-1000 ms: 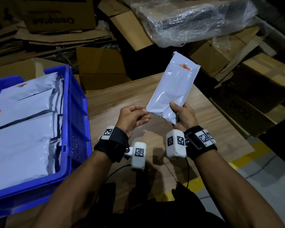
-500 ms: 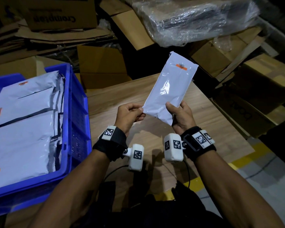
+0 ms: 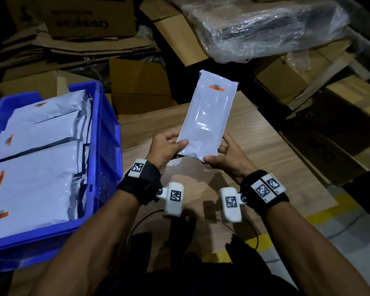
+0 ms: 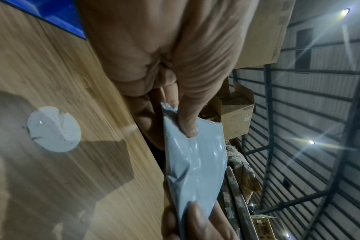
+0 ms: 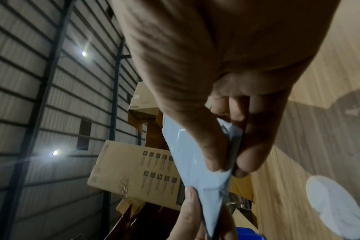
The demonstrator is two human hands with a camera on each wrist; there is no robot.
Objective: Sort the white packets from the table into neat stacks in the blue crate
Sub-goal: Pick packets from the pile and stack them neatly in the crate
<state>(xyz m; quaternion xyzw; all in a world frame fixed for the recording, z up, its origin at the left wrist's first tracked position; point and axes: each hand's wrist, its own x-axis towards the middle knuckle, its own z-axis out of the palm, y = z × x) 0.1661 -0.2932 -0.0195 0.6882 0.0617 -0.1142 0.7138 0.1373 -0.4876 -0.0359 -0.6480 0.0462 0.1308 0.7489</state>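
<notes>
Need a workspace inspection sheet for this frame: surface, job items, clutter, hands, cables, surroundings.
Surface: wooden table; a round white patch on it under the hands.
Job's things: one white packet held up above the table, orange label at its far end; blue crate at the person's left, holding rows of white packets.
Clutter: nothing seen on the table besides the patch.
Grippers: left hand and right hand each pinch a near corner of the packet.
Cables: thin black cable running from the wrist cameras toward the body.
Surroundings: flattened cardboard boxes, a plastic-wrapped bundle, yellow floor line.
</notes>
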